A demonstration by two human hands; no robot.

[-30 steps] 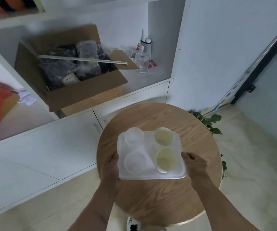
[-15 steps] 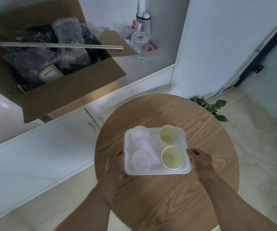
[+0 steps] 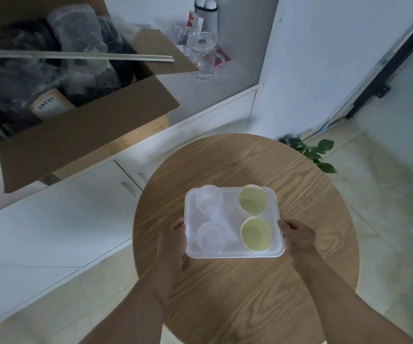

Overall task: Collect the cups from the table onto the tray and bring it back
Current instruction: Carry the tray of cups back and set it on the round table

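A white plastic tray [image 3: 232,254] is over the round wooden table [image 3: 262,289]. It carries two clear plastic cups, one at the far left [image 3: 209,200] and one at the near left [image 3: 211,237]. Two pale yellow cups stand on its right side, far [image 3: 253,201] and near [image 3: 257,233]. My left hand [image 3: 173,240] grips the tray's left edge. My right hand [image 3: 298,238] grips its right edge. I cannot tell whether the tray rests on the table or is held just above it.
White cabinets run along the left and back. An open cardboard box [image 3: 76,125] full of dark bagged items sits on the shelf above them. A glass jar [image 3: 203,55] and bottles stand in the alcove. A green plant [image 3: 317,152] is behind the table's right edge.
The view has closed in on the table and shifted, so box and shelf look larger. Both hands keep their grip on the tray edges; the cups stay in place.
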